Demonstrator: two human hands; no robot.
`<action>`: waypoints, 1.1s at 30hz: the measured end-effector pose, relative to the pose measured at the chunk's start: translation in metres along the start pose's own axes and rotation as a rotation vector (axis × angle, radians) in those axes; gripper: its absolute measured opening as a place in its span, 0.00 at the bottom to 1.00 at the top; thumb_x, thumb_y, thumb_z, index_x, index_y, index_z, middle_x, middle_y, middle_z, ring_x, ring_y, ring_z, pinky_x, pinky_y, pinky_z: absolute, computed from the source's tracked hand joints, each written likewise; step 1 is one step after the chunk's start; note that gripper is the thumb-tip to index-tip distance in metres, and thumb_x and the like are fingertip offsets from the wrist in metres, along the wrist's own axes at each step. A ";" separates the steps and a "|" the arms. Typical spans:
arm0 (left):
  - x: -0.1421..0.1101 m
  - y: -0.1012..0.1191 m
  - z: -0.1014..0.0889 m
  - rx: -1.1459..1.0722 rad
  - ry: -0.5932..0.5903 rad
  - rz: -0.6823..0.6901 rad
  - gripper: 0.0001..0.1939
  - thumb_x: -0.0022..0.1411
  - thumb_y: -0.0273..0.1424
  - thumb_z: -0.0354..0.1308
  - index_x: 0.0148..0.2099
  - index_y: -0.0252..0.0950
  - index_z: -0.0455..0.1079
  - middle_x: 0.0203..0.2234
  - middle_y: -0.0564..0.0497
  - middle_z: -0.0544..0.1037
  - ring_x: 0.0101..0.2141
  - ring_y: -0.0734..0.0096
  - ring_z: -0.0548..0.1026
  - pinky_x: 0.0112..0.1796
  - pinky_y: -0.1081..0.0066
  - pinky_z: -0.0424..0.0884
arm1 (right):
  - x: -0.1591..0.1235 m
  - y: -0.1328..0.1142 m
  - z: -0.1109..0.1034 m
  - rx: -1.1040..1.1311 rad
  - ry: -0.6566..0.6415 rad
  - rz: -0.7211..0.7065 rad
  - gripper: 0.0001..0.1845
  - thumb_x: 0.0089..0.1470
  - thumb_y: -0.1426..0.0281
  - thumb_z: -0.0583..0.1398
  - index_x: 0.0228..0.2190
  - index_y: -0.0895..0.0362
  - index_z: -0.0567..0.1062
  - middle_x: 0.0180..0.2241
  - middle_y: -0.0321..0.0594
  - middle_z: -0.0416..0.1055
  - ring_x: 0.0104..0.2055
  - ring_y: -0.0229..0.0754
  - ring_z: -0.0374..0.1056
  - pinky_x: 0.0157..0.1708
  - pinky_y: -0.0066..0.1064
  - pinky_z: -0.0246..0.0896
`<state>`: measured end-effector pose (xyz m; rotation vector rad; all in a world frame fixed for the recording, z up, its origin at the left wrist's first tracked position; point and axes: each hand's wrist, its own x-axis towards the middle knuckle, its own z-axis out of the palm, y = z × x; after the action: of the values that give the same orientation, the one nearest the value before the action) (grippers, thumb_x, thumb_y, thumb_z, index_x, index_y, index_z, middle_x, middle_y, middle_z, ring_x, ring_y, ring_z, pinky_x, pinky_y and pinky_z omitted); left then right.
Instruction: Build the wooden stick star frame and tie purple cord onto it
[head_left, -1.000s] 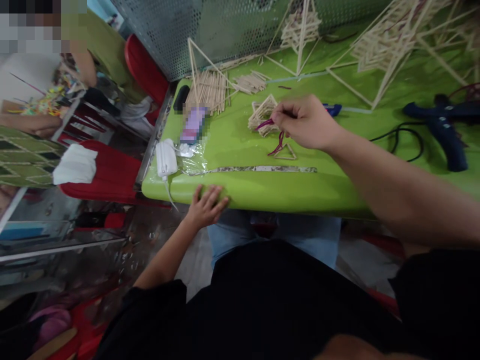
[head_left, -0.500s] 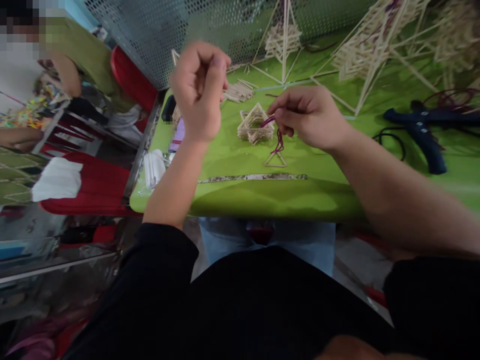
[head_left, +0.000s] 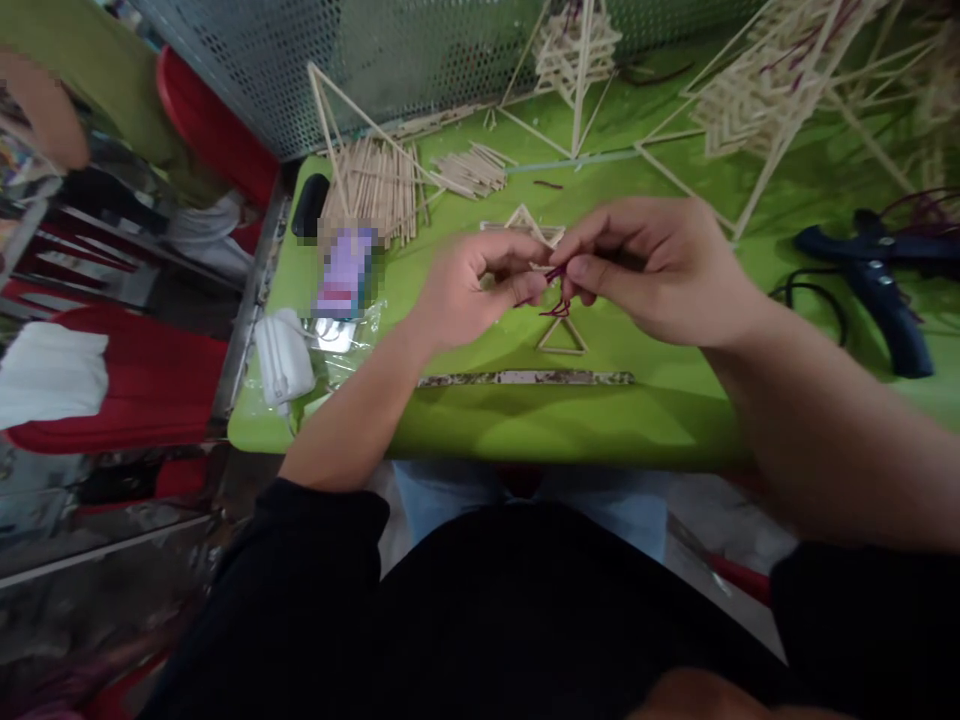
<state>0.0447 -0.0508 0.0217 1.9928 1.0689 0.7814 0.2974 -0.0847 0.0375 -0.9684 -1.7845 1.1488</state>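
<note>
Both hands meet over the green table [head_left: 450, 420], pinching a dark purple cord [head_left: 556, 272]. My left hand [head_left: 480, 285] is closed with thumb and fingertips on the cord. Close beside it, my right hand [head_left: 656, 265] grips the same cord between thumb and forefinger. Loose cord ends hang just above a small stick triangle [head_left: 562, 338] that lies on the table. Behind the fingers sits a small stacked stick frame [head_left: 523, 216], mostly hidden by the hands.
Several loose sticks [head_left: 379, 190] lie at the back left, near a phone [head_left: 346, 270] and a white charger [head_left: 283, 355]. A patterned strip [head_left: 525, 377] runs along the front. Larger stick structures [head_left: 577, 50] stand at the back. A dark blue glue gun [head_left: 885, 280] lies right.
My left hand has risen from the table's edge, swung up past the sticks, then come down beside my right hand and taken hold of the cord. The right hand keeps its pinch.
</note>
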 end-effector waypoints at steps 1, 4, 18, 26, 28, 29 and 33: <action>0.001 0.000 -0.002 -0.002 -0.003 0.004 0.09 0.76 0.41 0.73 0.50 0.42 0.85 0.38 0.51 0.88 0.42 0.63 0.90 0.45 0.62 0.88 | 0.000 0.000 0.000 -0.007 0.003 0.015 0.11 0.70 0.52 0.72 0.45 0.44 0.85 0.40 0.41 0.85 0.39 0.51 0.79 0.45 0.50 0.79; 0.002 -0.004 -0.010 -0.036 -0.030 0.043 0.07 0.76 0.37 0.72 0.45 0.41 0.85 0.35 0.51 0.87 0.37 0.66 0.88 0.43 0.63 0.88 | 0.000 0.001 -0.001 -0.019 0.018 0.057 0.11 0.70 0.53 0.72 0.46 0.44 0.84 0.38 0.42 0.85 0.38 0.50 0.78 0.43 0.49 0.77; -0.002 0.003 -0.048 0.094 -0.185 -0.112 0.08 0.75 0.28 0.67 0.49 0.41 0.88 0.37 0.50 0.90 0.39 0.66 0.88 0.44 0.65 0.84 | 0.002 0.010 -0.026 -0.492 -0.036 0.061 0.11 0.72 0.59 0.64 0.45 0.44 0.88 0.41 0.41 0.87 0.37 0.55 0.79 0.40 0.48 0.68; -0.002 -0.014 -0.054 0.545 -0.202 -0.185 0.03 0.71 0.33 0.71 0.43 0.41 0.85 0.35 0.49 0.89 0.34 0.59 0.84 0.40 0.59 0.80 | 0.008 0.020 -0.017 -0.723 -0.129 0.067 0.14 0.72 0.61 0.61 0.49 0.45 0.88 0.54 0.47 0.85 0.57 0.65 0.80 0.55 0.54 0.72; -0.003 -0.015 -0.050 0.676 -0.194 -0.158 0.05 0.70 0.33 0.72 0.39 0.40 0.83 0.36 0.47 0.87 0.34 0.59 0.82 0.42 0.57 0.80 | 0.005 0.020 -0.017 -0.759 -0.141 0.047 0.13 0.71 0.61 0.63 0.49 0.46 0.87 0.57 0.48 0.83 0.59 0.66 0.79 0.56 0.55 0.71; -0.004 -0.013 -0.047 0.706 -0.197 -0.138 0.06 0.70 0.33 0.71 0.37 0.39 0.82 0.37 0.46 0.87 0.34 0.59 0.81 0.43 0.57 0.80 | 0.003 0.021 -0.017 -0.787 -0.162 0.050 0.11 0.71 0.62 0.64 0.48 0.47 0.87 0.56 0.49 0.83 0.57 0.67 0.79 0.54 0.55 0.70; -0.007 0.003 -0.030 0.641 -0.319 -0.090 0.06 0.71 0.34 0.69 0.39 0.40 0.83 0.36 0.47 0.86 0.33 0.61 0.80 0.44 0.60 0.80 | -0.002 0.023 -0.020 -0.933 -0.266 0.120 0.03 0.67 0.67 0.69 0.40 0.51 0.86 0.41 0.49 0.82 0.44 0.62 0.77 0.47 0.51 0.66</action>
<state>0.0192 -0.0488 0.0400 2.4595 1.3059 0.0471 0.3204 -0.0731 0.0206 -1.5008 -2.5780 0.4721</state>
